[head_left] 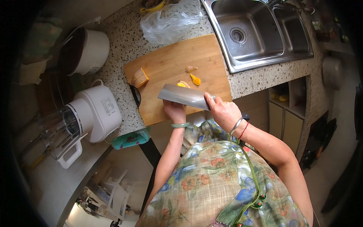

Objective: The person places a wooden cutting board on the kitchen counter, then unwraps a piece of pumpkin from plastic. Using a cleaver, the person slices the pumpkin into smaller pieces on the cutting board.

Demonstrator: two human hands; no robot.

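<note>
My right hand (226,113) is closed round the handle of a broad cleaver (183,95). Its wide steel blade is held over the near part of a wooden cutting board (162,60). Under the blade is my left hand (174,111), a green bangle at its wrist; the cleaver hides its fingers. Just past the blade's far edge shows a piece of orange-fleshed squash (183,84), partly covered. Beyond it lie a peel scrap (191,69) and a bright orange slice (195,79). A larger squash chunk with tan skin (140,77) rests at the board's left side.
A double steel sink (249,64) is set into the speckled counter at the right. Behind the board lies a crumpled clear plastic bag (170,24), near a yellow bowl (152,5). To the left are a white blender (98,109), a rice cooker (92,51) and a teal cloth (130,139).
</note>
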